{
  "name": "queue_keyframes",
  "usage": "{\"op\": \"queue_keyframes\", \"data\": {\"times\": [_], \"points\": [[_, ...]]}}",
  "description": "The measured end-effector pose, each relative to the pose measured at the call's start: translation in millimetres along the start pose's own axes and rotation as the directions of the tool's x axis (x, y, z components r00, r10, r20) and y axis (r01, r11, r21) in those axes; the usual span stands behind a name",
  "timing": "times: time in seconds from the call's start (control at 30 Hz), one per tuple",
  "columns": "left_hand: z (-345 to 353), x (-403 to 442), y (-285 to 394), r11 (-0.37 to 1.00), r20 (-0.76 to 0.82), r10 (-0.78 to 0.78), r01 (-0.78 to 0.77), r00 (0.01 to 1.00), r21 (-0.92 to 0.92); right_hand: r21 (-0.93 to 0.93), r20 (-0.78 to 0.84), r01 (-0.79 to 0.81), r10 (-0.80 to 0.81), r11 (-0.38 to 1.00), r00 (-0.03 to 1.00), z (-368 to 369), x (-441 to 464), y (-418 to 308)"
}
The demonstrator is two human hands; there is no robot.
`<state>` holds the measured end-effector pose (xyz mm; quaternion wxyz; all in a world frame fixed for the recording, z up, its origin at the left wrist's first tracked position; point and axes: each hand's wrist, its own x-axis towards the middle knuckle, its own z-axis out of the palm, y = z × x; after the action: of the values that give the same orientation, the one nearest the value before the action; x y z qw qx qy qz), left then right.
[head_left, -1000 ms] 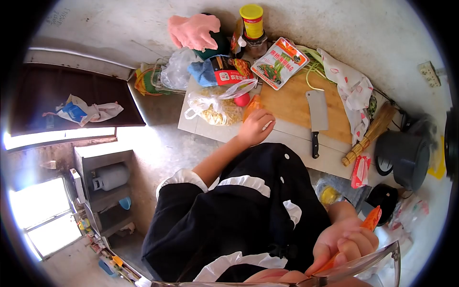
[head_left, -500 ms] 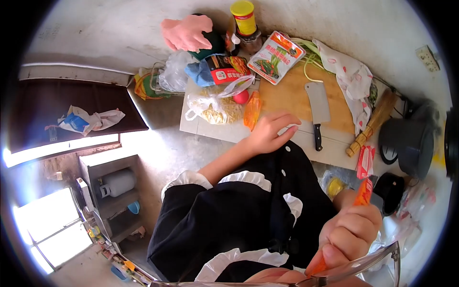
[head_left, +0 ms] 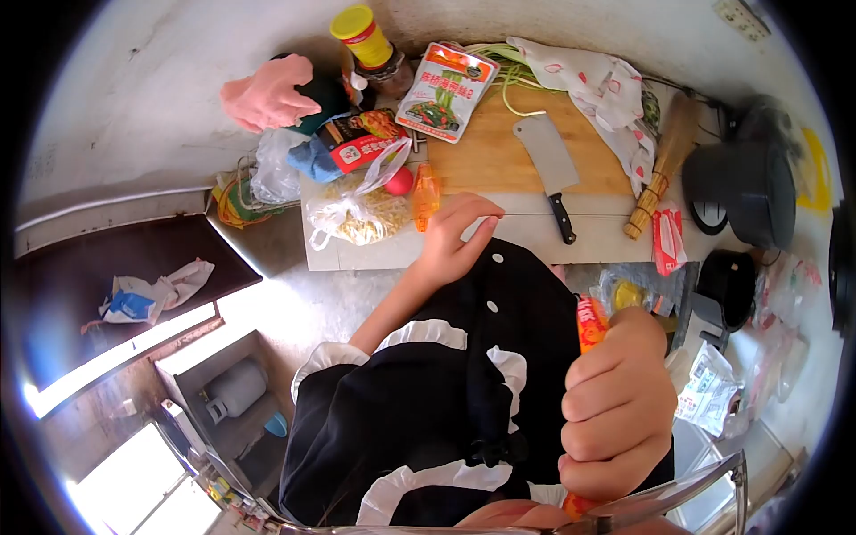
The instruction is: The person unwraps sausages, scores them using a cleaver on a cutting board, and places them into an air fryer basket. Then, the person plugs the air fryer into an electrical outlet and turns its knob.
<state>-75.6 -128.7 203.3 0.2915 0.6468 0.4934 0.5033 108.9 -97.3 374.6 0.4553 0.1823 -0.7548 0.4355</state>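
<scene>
My right hand [head_left: 620, 410] is wrapped round a sausage in an orange wrapper [head_left: 592, 323]. The wrapper's printed end sticks out above the fist, and its other end shows below, close to my face. My left hand [head_left: 459, 236] is open and empty at the counter's front edge, fingers curved and thumb apart. Just beyond it lies another orange-wrapped sausage [head_left: 426, 198], beside a clear bag of pale yellowish food [head_left: 366, 216] and a pinkish-red ball-shaped thing [head_left: 399, 182]. A cleaver [head_left: 548, 165] rests on the wooden cutting board [head_left: 486, 165], its black handle past the near edge.
A printed food packet [head_left: 446, 94], green stalks [head_left: 508, 67] and a spotted cloth [head_left: 588, 80] lie around the board. To the right are a bamboo brush [head_left: 660, 178], a red-and-white packet [head_left: 668, 239] and a dark pot [head_left: 744, 192]. A yellow-lidded can [head_left: 363, 37] stands at the back left.
My right hand, with the sausage, has moved left and now sits more in front of my body. My left hand stays curved by the counter edge. The view has shifted.
</scene>
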Motion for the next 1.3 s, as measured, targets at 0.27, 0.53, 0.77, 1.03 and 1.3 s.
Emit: {"op": "queue_keyframes", "data": {"times": [0.27, 0.53, 0.77, 1.03, 1.3], "points": [[-1, 1, 2, 0.999, 0.031, -0.034, 0.034, 0.999, 0.002, 0.228, -0.005, 0.003, -0.002, 0.974, 1.0, 3, -6, 4], [0, -1, 3, 0.998, 0.037, -0.059, 0.059, 0.998, 0.014, 0.475, 0.071, -0.036, 0.003, 0.879, 0.998, 7, -10, 6], [0, -2, 1, 0.996, 0.025, -0.091, 0.091, 0.995, 0.014, 0.772, 0.104, -0.106, 0.041, 0.626, 0.994, 22, -18, 7], [-6, 6, 9, 0.997, 0.041, -0.05, 0.048, 0.998, 0.059, 0.52, 0.15, -0.223, 0.169, 0.825, 0.974, 1, -24, 9], [-27, 33, 55, 0.988, -0.056, 0.011, -0.02, 0.998, -0.152, 0.631, -0.056, -0.683, 0.9, 0.367, 0.432, 8, -83, 59]]}}
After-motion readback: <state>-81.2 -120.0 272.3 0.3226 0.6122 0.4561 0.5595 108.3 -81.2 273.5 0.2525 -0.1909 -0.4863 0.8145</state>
